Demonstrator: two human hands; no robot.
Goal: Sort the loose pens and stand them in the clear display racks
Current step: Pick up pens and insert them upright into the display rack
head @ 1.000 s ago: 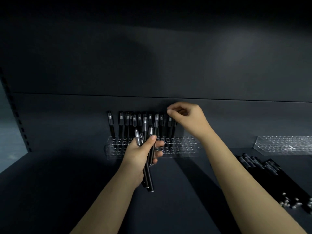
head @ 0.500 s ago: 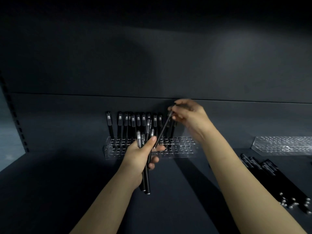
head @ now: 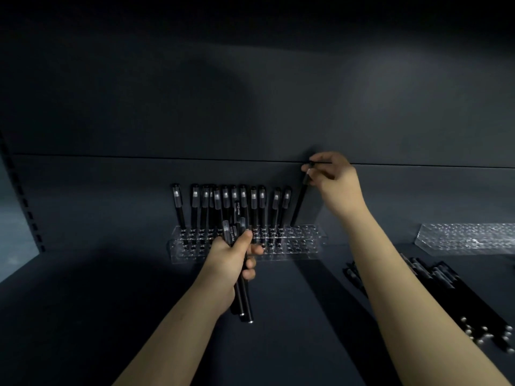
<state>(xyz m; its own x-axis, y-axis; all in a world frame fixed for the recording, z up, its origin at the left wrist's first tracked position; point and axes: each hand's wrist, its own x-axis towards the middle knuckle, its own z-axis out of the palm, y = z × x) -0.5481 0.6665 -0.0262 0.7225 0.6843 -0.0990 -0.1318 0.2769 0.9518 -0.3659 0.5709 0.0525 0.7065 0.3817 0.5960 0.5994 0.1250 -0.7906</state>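
Note:
A clear display rack [head: 303, 242] stands against the dark back wall, with several black pens [head: 225, 204] upright in its left and middle holes. My left hand [head: 231, 260] grips a small bundle of black pens [head: 245, 302] in front of the rack. My right hand [head: 331, 182] pinches the top of a single black pen [head: 299, 204]. That pen leans a little, and its lower end meets the rack's back row just right of the standing pens.
A second clear rack [head: 468, 238] sits at the right edge with no pens in it. A pile of loose black pens [head: 446, 291] lies on the shelf in front of it. Dark shelf surface spreads to the left, bounded by a slotted upright [head: 25, 201].
My right hand drew one pen out of the bundle in my left hand and carried it right, setting its tip at the rack. My left hand stayed in place.

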